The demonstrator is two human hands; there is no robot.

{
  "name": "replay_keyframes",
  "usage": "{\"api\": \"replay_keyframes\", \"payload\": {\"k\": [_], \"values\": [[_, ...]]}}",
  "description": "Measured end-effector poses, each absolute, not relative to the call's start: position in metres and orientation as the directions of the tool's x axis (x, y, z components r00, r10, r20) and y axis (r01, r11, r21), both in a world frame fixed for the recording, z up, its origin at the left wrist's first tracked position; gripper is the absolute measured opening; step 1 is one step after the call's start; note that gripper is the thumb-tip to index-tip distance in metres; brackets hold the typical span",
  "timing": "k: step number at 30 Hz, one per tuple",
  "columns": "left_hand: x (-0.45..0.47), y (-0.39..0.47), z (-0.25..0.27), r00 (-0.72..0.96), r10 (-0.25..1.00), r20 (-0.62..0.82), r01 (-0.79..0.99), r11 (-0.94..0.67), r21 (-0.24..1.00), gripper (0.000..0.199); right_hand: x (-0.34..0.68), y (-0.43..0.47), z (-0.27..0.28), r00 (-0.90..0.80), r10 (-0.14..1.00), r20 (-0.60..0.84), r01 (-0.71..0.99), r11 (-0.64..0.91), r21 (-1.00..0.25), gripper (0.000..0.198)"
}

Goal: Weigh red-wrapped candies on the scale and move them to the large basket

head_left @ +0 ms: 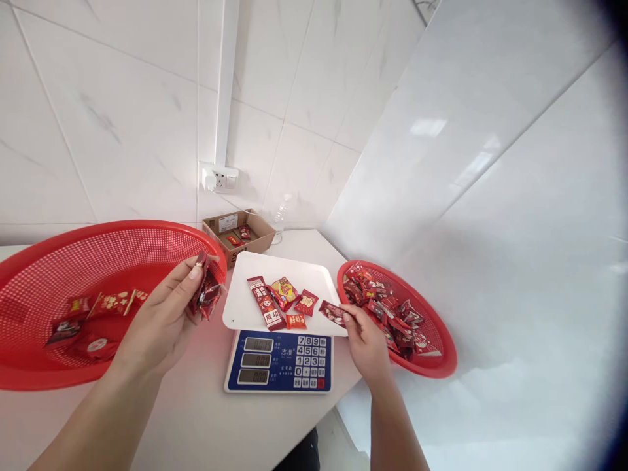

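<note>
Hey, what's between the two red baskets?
The head view shows a scale with a white tray of packets, the right hand holding another packet, and a cardboard box farther back.

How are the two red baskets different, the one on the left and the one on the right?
The left basket looks bigger in this picture, and the right basket looks smaller. The left basket has just a few packets and lots of bare red bottom, while the right basket is crowded with them. Both are red, with wrapped packets inside.
</note>
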State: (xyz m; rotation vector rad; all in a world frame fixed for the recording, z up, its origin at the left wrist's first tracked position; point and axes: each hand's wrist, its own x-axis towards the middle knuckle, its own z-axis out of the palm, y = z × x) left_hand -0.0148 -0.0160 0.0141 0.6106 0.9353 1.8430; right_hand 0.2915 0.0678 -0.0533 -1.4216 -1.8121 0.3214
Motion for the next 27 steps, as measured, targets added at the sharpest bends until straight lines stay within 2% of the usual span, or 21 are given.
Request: {"api": "replay_keyframes", "payload": {"k": [6,11,15,20,25,27], "values": [[-0.014,-0.016,0.012,-0.442,0.896,0.039,-0.5,-0.283,0.819,0.035,0.336,0.09,-0.056,0.259,0.823,0.505,0.808,0.102,-0.58,0.045],[-0.012,-0.017,0.015,-0.451,0.892,0.03,-0.5,-0.28,0.82,0.035,0.353,0.1,-0.073,0.211,0.868,0.449,0.868,0.045,-0.495,0.047],[-0.011,-0.017,0.015,-0.465,0.885,0.01,-0.496,-0.27,0.826,0.032,0.343,0.093,-0.079,0.279,0.85,0.447,0.891,-0.056,-0.45,0.04],[-0.013,-0.015,0.012,-0.448,0.894,0.024,-0.493,-0.27,0.827,0.034,0.336,0.089,-0.081,0.269,0.813,0.517,0.921,-0.059,-0.386,0.036],[-0.012,-0.013,0.012,-0.405,0.914,0.033,-0.503,-0.253,0.827,0.017,0.338,0.088,-0.085,0.239,0.809,0.538,0.935,-0.042,-0.353,0.037],[-0.013,-0.013,0.012,-0.377,0.925,0.043,-0.519,-0.249,0.818,0.017,0.338,0.088,-0.086,0.232,0.814,0.533,0.937,-0.039,-0.348,0.039]]}}
